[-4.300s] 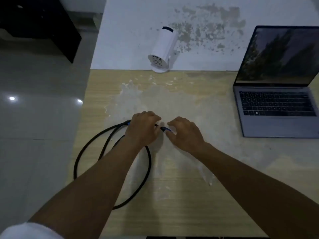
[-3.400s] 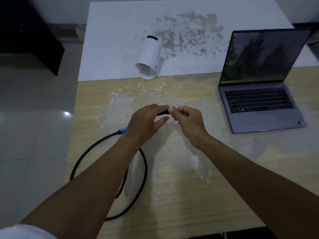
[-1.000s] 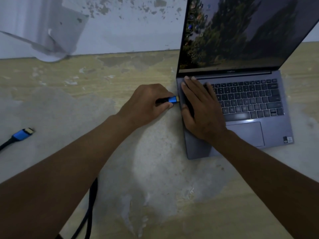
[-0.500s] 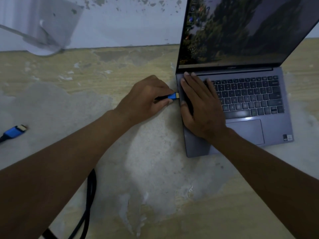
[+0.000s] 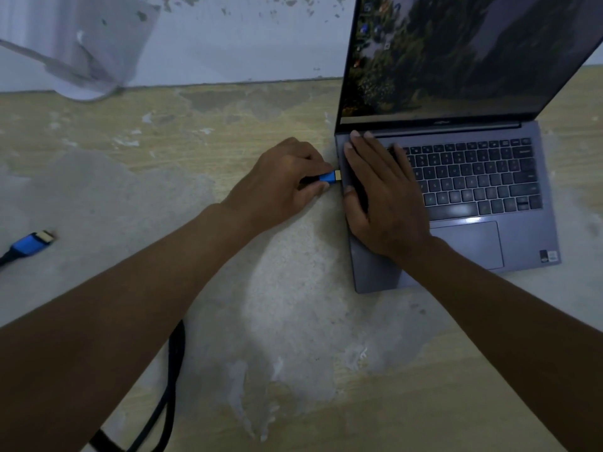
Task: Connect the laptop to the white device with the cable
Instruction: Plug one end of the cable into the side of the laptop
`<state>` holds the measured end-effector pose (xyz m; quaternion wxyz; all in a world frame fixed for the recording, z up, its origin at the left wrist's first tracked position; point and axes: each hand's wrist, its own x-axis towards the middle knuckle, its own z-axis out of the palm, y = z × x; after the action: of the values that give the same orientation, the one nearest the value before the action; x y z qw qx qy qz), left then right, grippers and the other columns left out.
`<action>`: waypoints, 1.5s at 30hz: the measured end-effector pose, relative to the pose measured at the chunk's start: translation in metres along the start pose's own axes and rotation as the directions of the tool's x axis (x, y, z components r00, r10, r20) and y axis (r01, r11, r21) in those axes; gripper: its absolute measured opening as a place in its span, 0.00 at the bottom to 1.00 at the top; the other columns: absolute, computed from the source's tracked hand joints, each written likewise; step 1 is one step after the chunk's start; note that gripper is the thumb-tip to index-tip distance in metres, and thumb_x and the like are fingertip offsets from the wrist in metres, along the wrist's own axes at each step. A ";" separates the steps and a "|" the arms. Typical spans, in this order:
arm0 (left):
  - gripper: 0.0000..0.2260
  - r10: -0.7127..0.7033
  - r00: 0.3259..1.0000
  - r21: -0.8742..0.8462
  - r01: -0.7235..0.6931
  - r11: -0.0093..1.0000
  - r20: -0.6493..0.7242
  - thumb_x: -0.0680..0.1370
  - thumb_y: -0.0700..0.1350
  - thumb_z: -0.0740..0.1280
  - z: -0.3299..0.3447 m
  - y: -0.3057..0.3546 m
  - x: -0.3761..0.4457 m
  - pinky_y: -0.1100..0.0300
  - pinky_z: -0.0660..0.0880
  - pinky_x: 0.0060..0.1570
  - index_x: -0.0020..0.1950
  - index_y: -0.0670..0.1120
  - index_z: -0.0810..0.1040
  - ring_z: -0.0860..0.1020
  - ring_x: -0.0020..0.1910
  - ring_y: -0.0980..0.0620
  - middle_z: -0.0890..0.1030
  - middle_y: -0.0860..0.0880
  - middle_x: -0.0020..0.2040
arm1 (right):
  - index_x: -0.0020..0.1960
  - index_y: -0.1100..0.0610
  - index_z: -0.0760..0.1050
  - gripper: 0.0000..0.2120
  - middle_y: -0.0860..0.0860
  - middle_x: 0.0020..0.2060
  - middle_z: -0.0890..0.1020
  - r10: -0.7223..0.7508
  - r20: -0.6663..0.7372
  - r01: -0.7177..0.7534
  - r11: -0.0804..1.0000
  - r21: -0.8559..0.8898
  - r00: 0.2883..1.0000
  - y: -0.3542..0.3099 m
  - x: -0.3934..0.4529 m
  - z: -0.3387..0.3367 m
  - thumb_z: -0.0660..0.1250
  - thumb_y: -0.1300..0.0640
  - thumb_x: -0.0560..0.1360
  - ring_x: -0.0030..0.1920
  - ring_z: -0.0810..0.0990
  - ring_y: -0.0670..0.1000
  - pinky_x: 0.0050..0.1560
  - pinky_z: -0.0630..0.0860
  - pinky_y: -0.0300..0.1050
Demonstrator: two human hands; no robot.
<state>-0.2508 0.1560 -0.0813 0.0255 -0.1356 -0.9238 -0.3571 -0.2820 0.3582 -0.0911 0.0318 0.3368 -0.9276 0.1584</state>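
An open grey laptop [image 5: 509, 243] sits at the right of the wooden table, screen lit. My left hand [image 5: 280, 184] pinches the blue cable plug [image 5: 329, 177], whose gold tip touches the laptop's left edge. My right hand [image 5: 381, 197] lies flat on the laptop's left palm rest and keys, fingers spread. The cable's other blue plug [image 5: 27, 245] lies loose at the far left. The black cable [image 5: 169, 380] runs under my left forearm. The white device [image 5: 81, 44] stands at the top left, partly cut off by the frame.
The wooden table [image 5: 293, 337] has worn pale patches across its middle. A white surface with flaking marks [image 5: 244, 37] lies behind the table's far edge.
Since a second ago my left hand has held the plug against the laptop's left edge with hardly any shift. Before that both hands lifted the plug from the table's middle and carried it here.
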 end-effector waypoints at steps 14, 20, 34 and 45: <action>0.12 -0.014 1.000 -0.016 0.014 1.000 0.008 0.75 0.42 0.72 -0.003 0.007 0.005 0.46 0.78 0.48 0.57 0.41 0.83 0.81 0.48 0.41 0.85 0.40 0.51 | 0.74 0.63 0.67 0.26 0.59 0.75 0.68 0.000 -0.008 -0.001 1.000 -0.005 1.000 0.000 0.001 0.002 0.60 0.55 0.78 0.77 0.63 0.57 0.76 0.59 0.65; 0.11 -0.063 0.998 0.037 0.063 0.997 -0.002 0.75 0.46 0.72 -0.004 0.009 0.002 0.46 0.78 0.43 0.54 0.41 0.84 0.80 0.44 0.41 0.83 0.40 0.45 | 0.74 0.63 0.67 0.26 0.59 0.75 0.68 0.004 -0.008 -0.004 1.000 -0.017 1.000 -0.001 -0.001 0.000 0.59 0.56 0.78 0.77 0.63 0.57 0.76 0.59 0.66; 0.10 -0.058 0.997 0.075 0.055 0.996 0.045 0.75 0.45 0.71 -0.005 0.016 0.009 0.48 0.76 0.40 0.52 0.41 0.84 0.79 0.42 0.41 0.81 0.39 0.43 | 0.74 0.65 0.66 0.27 0.61 0.75 0.68 -0.013 -0.021 0.013 1.000 -0.001 1.000 0.000 0.000 0.005 0.59 0.56 0.77 0.77 0.63 0.58 0.76 0.60 0.64; 0.12 -0.018 0.983 0.170 -0.014 0.985 0.184 0.76 0.47 0.70 -0.014 0.015 0.023 0.47 0.75 0.42 0.51 0.39 0.84 0.79 0.43 0.39 0.81 0.38 0.45 | 0.74 0.65 0.66 0.27 0.61 0.75 0.68 -0.017 -0.020 0.017 1.000 0.003 1.000 -0.002 0.001 0.003 0.57 0.54 0.78 0.77 0.63 0.59 0.78 0.58 0.61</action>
<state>-0.2693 0.1622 -0.0580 -0.0493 -0.1646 -0.9495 -0.2623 -0.2814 0.3553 -0.0936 0.0420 0.3430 -0.9241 0.1629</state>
